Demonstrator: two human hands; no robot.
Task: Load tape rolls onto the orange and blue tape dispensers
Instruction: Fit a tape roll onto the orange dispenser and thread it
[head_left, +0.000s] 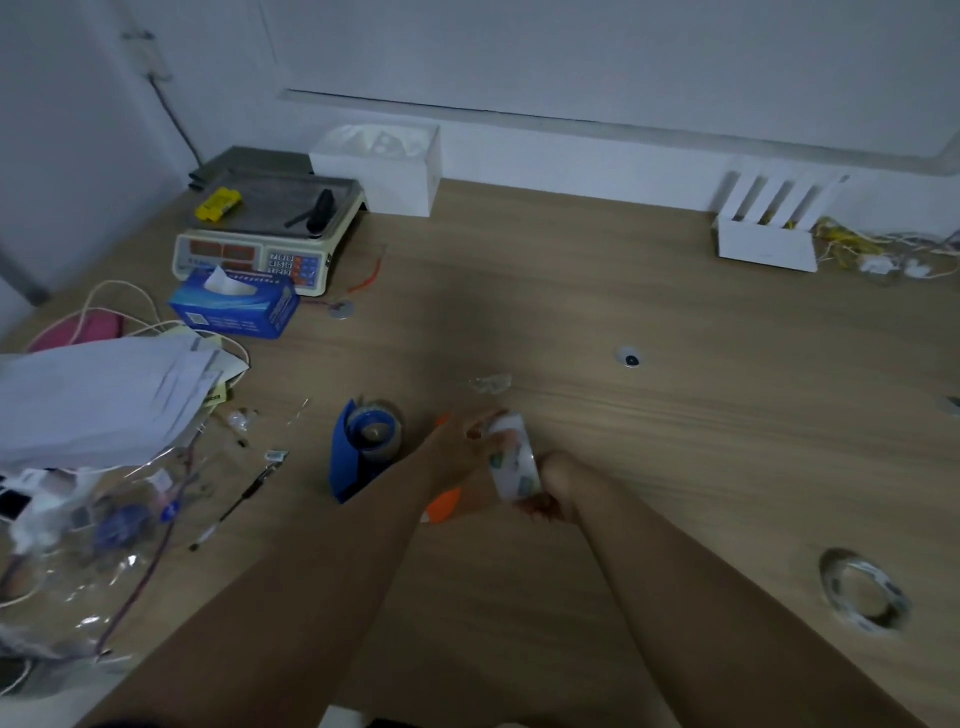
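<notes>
Head view, left hand (457, 436), right hand (553, 488) gripping tape roll (511, 457) on edge

Blue and orange stood out on a brown, wood-grained bench (701, 426).
The blue dispenser (349, 457) was dark, the orange dispenser (444, 506) bright; the tape roll (515, 460) was whitish with teal patches.
</notes>
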